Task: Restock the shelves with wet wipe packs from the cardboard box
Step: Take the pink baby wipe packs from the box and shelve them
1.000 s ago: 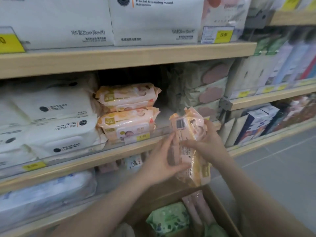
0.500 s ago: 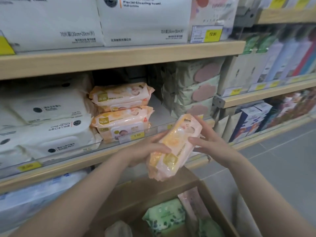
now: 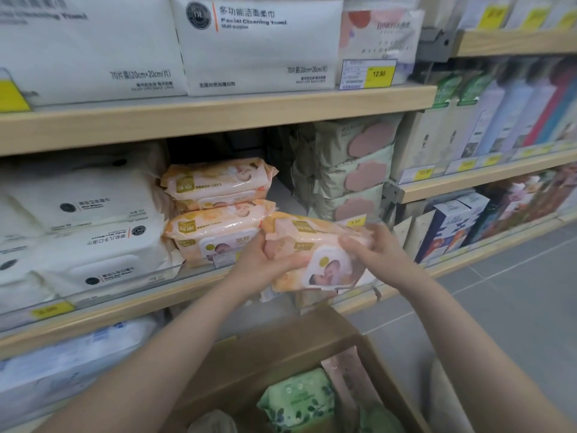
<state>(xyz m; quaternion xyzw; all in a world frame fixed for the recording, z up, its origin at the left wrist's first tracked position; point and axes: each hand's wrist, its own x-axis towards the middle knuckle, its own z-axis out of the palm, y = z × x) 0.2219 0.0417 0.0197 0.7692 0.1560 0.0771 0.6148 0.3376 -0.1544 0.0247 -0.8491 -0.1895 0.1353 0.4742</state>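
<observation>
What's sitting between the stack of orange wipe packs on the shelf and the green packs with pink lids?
In the head view, bare shelf lies between the orange stack and the green packs; the held orange pack hovers at its front.

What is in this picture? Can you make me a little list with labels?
place: shop shelf
left hand: grips the left end of the orange pack
right hand: grips its right end
pack: flat, label up, in front of the shelf gap
stack: two matching packs, left of the gap
box: open, below, holds a green pack
</observation>
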